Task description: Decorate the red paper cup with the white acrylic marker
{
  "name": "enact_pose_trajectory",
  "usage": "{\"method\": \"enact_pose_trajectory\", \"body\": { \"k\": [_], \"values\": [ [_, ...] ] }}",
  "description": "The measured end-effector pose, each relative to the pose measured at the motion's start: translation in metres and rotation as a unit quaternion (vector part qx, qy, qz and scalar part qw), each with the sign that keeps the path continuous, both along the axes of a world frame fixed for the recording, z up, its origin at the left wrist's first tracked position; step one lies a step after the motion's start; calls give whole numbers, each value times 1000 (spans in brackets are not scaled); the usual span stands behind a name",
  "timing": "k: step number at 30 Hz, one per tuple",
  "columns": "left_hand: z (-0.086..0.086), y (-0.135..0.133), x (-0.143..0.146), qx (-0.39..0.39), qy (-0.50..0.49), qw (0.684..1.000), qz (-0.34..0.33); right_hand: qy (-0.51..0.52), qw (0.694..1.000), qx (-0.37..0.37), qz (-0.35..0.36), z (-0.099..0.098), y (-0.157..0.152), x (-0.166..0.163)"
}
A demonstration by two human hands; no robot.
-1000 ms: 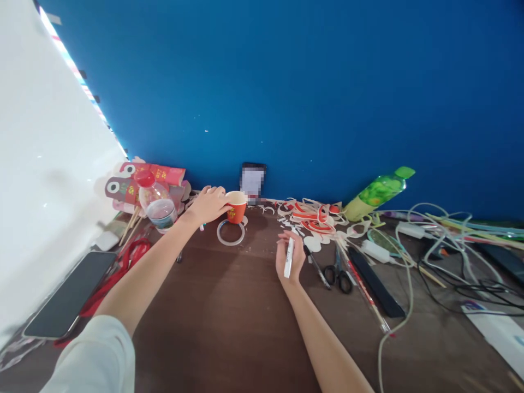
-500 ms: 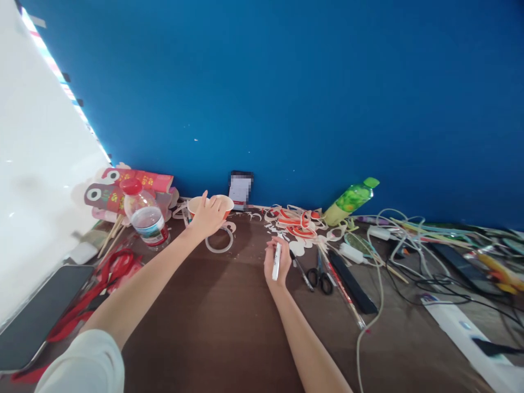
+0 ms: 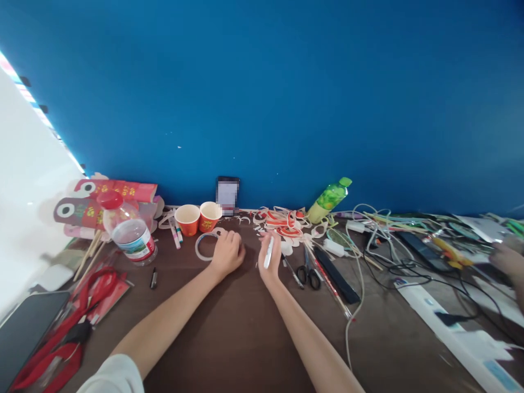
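My right hand (image 3: 270, 262) is closed around a white marker pen (image 3: 268, 254), held above the brown table. My left hand (image 3: 229, 254) rests just to its left with the fingers curled; anything inside them is hidden. Beside the left hand lies a pale tape ring (image 3: 197, 246), partly covered by it. Behind the ring, two orange-red paper cups stand upright side by side, the left cup (image 3: 188, 225) and the right cup (image 3: 208, 221). Paper scraps and curled orange-and-white strips (image 3: 289, 222) lie beyond the right hand. A small dark pen cap (image 3: 153, 279) lies to the left.
At left are a water bottle (image 3: 133, 234), a red lanyard (image 3: 82, 311) and a dark phone (image 3: 28, 327). Scissors (image 3: 309, 277), a black case (image 3: 338, 278), a green bottle (image 3: 329, 199), cables and a power strip (image 3: 446, 327) occupy the right. Another person's hand (image 3: 510, 256) shows at far right.
My left hand has left the paper cups and come down right, close to my right hand. The marker stays in my right hand. The view has turned right, bringing another person's hand in.
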State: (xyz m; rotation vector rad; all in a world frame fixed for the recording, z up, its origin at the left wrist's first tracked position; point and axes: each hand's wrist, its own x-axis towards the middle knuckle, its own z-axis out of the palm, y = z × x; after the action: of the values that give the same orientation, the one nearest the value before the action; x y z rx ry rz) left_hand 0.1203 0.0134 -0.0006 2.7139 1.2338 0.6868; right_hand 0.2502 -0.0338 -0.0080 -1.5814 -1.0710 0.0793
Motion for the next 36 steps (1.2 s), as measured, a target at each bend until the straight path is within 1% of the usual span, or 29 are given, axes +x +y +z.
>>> {"method": "enact_pose_trajectory", "body": {
  "k": [2, 6, 9, 12, 17, 27, 31, 36],
  "values": [
    [-2, -1, -3, -21, 24, 999, -13, 1, 1000, -1, 22, 13, 18, 3],
    [-4, -2, -5, -80, 60, 995, -4, -26, 997, -5, 69, 38, 62, 4],
    [-2, -2, -4, -123, 79, 989, 10, -38, 996, 4, 80, 47, 87, -2],
    [2, -2, -3, -149, 90, 985, -1, -37, 996, 18, 79, 45, 102, -10],
    [7, -4, -4, -171, 97, 980, -15, -28, 994, 15, 103, 29, 115, -20],
    [11, -4, -6, -198, 90, 976, -29, -13, 990, 5, 139, 10, 133, -17],
    [12, -4, -6, -199, 82, 976, -36, -9, 991, 1, 136, 8, 140, -13],
    [12, -3, -7, -203, 77, 975, -35, -2, 993, -16, 113, 14, 148, -8]
  ]
}}
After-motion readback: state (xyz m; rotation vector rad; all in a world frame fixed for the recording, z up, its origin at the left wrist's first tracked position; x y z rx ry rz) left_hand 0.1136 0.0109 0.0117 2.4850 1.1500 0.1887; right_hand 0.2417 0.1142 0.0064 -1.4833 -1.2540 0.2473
